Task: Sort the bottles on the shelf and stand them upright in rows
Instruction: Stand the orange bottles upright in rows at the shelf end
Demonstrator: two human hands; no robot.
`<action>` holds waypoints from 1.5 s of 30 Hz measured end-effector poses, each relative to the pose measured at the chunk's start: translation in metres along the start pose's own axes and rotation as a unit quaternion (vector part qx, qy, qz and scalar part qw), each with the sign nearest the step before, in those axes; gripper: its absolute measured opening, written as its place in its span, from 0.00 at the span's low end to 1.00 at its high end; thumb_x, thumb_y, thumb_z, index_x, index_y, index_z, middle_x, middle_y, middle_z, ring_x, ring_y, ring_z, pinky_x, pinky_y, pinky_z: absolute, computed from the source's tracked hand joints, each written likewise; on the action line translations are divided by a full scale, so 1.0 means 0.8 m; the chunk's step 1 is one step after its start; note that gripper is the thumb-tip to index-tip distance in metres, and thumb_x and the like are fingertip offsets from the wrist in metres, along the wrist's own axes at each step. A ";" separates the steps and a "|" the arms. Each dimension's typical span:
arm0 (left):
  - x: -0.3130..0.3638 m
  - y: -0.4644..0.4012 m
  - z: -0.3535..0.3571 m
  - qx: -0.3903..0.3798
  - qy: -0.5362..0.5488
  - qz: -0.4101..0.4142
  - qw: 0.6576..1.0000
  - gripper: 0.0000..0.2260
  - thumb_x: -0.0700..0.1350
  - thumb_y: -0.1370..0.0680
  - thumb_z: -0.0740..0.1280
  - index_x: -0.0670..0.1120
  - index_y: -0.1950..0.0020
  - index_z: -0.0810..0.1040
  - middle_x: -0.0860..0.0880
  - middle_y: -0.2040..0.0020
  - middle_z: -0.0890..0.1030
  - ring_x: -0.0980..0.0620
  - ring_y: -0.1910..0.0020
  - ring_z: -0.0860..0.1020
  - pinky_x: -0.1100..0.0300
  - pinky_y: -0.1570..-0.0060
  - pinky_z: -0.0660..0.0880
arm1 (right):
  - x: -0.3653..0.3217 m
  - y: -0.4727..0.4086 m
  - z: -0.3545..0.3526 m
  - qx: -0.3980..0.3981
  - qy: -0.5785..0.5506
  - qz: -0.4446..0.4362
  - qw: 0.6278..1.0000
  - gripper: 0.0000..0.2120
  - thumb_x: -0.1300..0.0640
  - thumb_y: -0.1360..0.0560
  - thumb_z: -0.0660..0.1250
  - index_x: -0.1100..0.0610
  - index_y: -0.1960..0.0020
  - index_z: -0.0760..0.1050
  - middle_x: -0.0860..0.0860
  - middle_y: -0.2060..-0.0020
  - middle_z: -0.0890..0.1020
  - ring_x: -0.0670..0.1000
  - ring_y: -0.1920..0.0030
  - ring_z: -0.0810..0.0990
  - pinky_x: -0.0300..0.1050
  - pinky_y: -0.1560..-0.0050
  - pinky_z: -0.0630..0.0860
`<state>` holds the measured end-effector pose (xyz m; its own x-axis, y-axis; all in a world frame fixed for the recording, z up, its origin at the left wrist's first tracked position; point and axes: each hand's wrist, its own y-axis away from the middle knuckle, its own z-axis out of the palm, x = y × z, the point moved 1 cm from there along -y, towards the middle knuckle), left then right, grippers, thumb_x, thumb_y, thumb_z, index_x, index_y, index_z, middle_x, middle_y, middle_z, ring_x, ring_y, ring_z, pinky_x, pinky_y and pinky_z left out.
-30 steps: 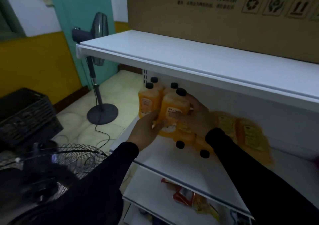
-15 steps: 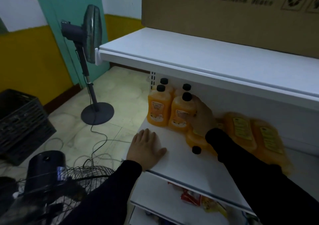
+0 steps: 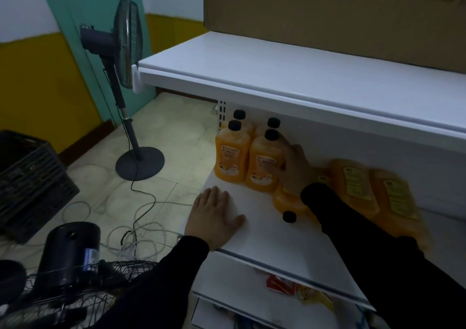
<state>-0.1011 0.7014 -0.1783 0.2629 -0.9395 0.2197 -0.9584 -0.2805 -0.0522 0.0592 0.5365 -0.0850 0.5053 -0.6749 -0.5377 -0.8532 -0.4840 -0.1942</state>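
Four orange bottles with black caps stand upright in two rows at the left end of the white middle shelf. My right hand holds the front right upright bottle, thumb across its label and fingers behind it. Beside it stands the front left bottle. My left hand rests flat and open on the shelf near its front edge. One bottle lies on its side under my right wrist, cap toward me. Two more lying bottles are further right.
An upper shelf overhangs the bottles and carries a large cardboard box. A standing fan and its cable are on the floor at left, with a black crate. Another fan's grille is near my left arm. Packets lie on the lower shelf.
The bottle held in both hands was set upright beside the others. My left hand let go and dropped flat onto the shelf. My right hand stayed on the bottle.
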 end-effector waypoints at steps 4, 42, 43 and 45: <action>0.000 -0.001 -0.001 0.001 0.000 -0.005 1.000 0.45 0.75 0.30 0.39 0.49 0.22 0.54 0.43 0.21 0.53 0.45 0.22 0.50 0.51 0.25 0.45 | 0.019 0.015 -0.006 -0.009 -0.015 0.023 1.000 0.45 0.40 0.28 0.69 0.44 0.22 0.46 0.58 0.35 0.67 0.58 0.40 0.74 0.51 0.41 0.72; 0.060 0.004 0.015 -0.014 0.009 0.085 0.996 0.38 0.72 0.26 0.43 0.53 0.21 0.54 0.47 0.21 0.53 0.48 0.22 0.50 0.54 0.25 0.42 | 0.055 0.001 -0.095 0.017 -0.010 -0.014 1.000 0.22 0.55 0.25 0.70 0.58 0.33 0.73 0.58 0.37 0.76 0.57 0.38 0.74 0.55 0.37 0.72; 0.060 0.004 0.016 -0.012 0.009 0.084 0.996 0.38 0.73 0.27 0.42 0.53 0.21 0.54 0.47 0.21 0.53 0.48 0.22 0.50 0.54 0.25 0.43 | 0.056 0.002 -0.095 0.017 -0.014 -0.011 1.000 0.22 0.55 0.25 0.70 0.59 0.33 0.72 0.58 0.38 0.75 0.57 0.40 0.74 0.55 0.38 0.73; 0.061 0.003 0.015 -0.010 0.013 0.082 0.996 0.38 0.73 0.27 0.42 0.53 0.22 0.55 0.47 0.21 0.54 0.48 0.22 0.50 0.54 0.25 0.43 | 0.057 0.002 -0.096 0.012 -0.029 -0.005 0.999 0.22 0.56 0.25 0.70 0.59 0.33 0.72 0.57 0.37 0.75 0.56 0.39 0.74 0.55 0.37 0.73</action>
<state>-0.0896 0.6524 -0.1796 0.0994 -0.9668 0.2355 -0.9904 -0.1190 -0.0704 0.0905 0.4619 -0.0467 0.5058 -0.6364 -0.5824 -0.8514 -0.4770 -0.2183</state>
